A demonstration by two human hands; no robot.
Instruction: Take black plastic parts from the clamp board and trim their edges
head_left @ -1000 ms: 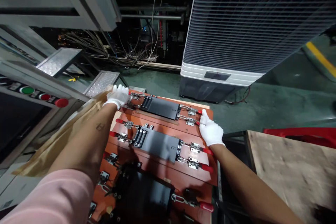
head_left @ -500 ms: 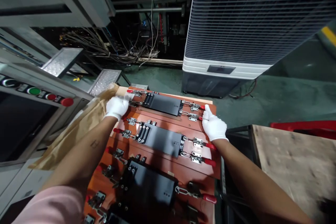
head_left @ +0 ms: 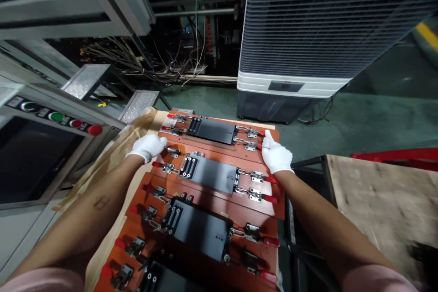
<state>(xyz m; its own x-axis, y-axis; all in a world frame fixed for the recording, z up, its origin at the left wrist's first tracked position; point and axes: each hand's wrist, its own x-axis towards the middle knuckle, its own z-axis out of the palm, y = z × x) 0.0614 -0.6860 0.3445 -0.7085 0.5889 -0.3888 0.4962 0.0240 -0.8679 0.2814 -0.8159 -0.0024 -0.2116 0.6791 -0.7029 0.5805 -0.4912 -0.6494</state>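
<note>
Left hand (head_left: 148,147), right hand (head_left: 276,156), toggle-clamp board (head_left: 260,212), lowest plate (head_left: 167,280) cut off

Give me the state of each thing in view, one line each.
Left hand: white-gloved, open, palm down, beside a toggle clamp.
Right hand: white-gloved, thumb raised beside red clamp handles.
Brown paper: crumpled.
Black plate: flat, between clamps.

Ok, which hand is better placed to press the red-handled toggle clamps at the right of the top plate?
Probably the right hand: its fingers are at those clamps, while the left hand is past the plate's other end.
</note>
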